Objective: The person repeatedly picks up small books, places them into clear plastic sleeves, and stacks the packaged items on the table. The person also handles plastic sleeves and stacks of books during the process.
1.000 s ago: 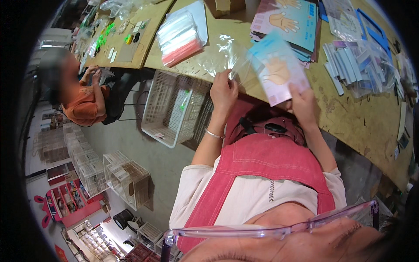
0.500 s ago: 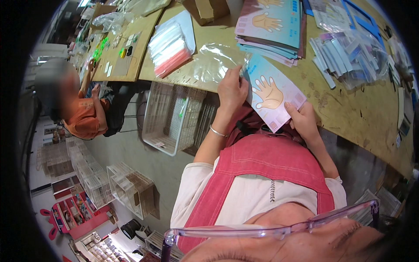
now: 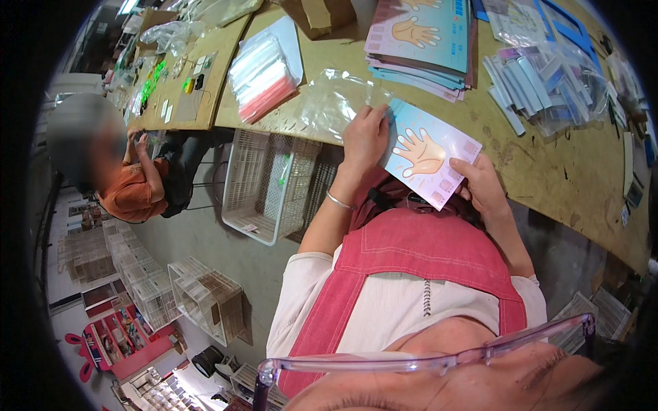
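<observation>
In the head view, the fingers of a worker's right hand (image 3: 482,183) grasp the lower right corner of a hand-printed card (image 3: 426,154) held at the table (image 3: 541,168) edge, while the left hand (image 3: 367,137) curls at its upper left beside a clear bag (image 3: 336,103), its exact grip impossible to tell. A second clear bag (image 3: 595,96) holds pale strips (image 3: 541,85) at right, and a white crate (image 3: 271,219) below contains something bright green (image 3: 283,170).

Blue-pink hand-picture card (image 3: 426,154), slanted
</observation>
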### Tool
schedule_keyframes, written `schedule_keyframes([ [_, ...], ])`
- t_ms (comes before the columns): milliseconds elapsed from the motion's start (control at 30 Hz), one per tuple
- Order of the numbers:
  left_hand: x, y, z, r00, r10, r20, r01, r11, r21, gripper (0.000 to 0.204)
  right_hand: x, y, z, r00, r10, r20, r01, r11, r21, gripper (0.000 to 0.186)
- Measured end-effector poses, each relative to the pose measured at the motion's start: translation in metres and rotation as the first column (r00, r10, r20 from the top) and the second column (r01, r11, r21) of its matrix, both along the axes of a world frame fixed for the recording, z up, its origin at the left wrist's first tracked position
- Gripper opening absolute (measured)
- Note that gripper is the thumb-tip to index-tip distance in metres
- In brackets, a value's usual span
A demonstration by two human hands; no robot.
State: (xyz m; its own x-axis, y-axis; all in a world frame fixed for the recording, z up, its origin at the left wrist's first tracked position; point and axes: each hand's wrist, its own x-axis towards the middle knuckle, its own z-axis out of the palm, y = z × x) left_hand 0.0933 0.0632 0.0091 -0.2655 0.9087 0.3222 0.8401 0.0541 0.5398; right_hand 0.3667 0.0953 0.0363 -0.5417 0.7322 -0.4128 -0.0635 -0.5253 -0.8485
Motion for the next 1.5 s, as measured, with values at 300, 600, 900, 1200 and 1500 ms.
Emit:
schedule_keyframes([
  [300, -0.004, -0.007, 0.013, 0.997, -0.005, -0.073, 0.007, 1.000, 0.027, 0.024, -0.014, 0.001, -0.002, 0.997, 0.076, 0.014, -0.077, 0.996, 0.037, 0.023],
  [600, -0.003, -0.013, 0.015, 0.992, -0.081, -0.097, 0.095, 0.984, 0.151, 0.019, -0.029, 0.008, -0.009, 0.994, 0.097, -0.044, -0.094, 0.994, 0.050, 0.022],
  [900, -0.014, -0.026, 0.014, 0.978, -0.110, -0.178, 0.133, 0.984, 0.122, 0.013, -0.037, 0.009, -0.010, 0.998, 0.050, -0.036, -0.047, 0.997, 0.066, 0.019],
  [1200, -0.014, -0.035, 0.015, 0.984, -0.058, -0.169, 0.077, 0.991, 0.112, 0.007, -0.040, 0.000, -0.008, 0.997, -0.055, -0.045, 0.058, 0.996, 0.072, 0.019],
  [1500, 0.018, -0.041, 0.036, 0.983, -0.145, -0.111, 0.154, 0.985, 0.080, 0.007, -0.065, 0.003, -0.019, 1.000, 0.006, 0.010, -0.007, 0.997, 0.074, 0.020],
])
